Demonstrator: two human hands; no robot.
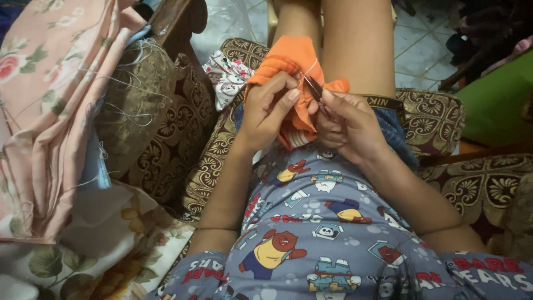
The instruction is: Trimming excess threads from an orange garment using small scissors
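Pinching orange cloth [291, 61], right hand [347, 125] perhaps hides needle.

No packages, labels, signs or screens in view

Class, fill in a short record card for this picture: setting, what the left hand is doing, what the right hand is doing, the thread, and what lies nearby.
Setting: person seated on a patterned armchair, seen from above
Left hand: grips the orange cloth on the lap
Right hand: pinches a thin dark tool, seemingly a needle, at the cloth
Thread: white, running from the cloth's seam
Nearby: pink floral fabric piled at the left; tiled floor beyond the knees
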